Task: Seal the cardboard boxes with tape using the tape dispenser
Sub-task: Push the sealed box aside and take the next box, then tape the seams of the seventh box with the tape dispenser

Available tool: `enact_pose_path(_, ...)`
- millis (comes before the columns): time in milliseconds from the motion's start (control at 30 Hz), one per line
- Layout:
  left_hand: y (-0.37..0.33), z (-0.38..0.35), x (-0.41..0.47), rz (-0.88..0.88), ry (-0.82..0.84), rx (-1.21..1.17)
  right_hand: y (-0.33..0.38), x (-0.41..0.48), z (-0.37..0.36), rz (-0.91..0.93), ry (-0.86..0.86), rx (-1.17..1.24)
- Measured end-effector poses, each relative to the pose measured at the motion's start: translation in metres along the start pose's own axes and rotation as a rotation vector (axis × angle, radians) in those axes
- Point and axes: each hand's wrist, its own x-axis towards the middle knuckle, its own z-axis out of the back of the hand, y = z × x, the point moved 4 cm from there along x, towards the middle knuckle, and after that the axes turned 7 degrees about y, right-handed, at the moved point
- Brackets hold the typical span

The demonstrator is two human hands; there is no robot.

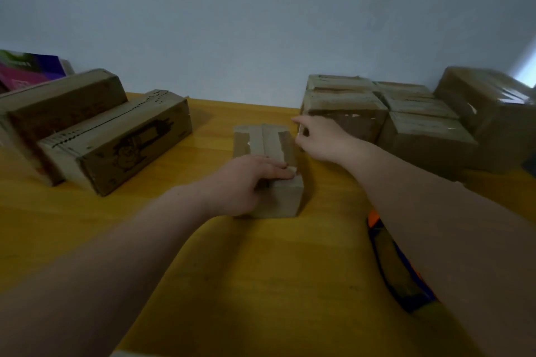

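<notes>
At 4 o'clock on yellow table (pixel 261 284): tape dispenser (pixel 401 266), partly under right forearm. Centre: small cardboard box (pixel 272 200), left hand (pixel 246 179) flat on near top, fingers straight. Right hand (pixel 322 139) by box's far right edge, blurred, grip unclear. Box stack (pixel 420 130) at 2 o'clock, long boxes (pixel 116 136) at 10.

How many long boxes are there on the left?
2. The back long box lies partly behind the front long box, which has a cartoon printed on it. More may be cut off at the left edge.
</notes>
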Motion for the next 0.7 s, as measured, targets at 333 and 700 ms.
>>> enact_pose_path(333,-0.015,-0.006,-0.048,0.149,-0.318,-0.290,0.011,-0.058,-0.019,-0.201,0.102,0.416)
enact_pose_path(700,-0.012,-0.031,-0.023,0.695,-0.053,-0.040,-0.002,-0.146,-0.007,-0.281,-0.039,0.002)
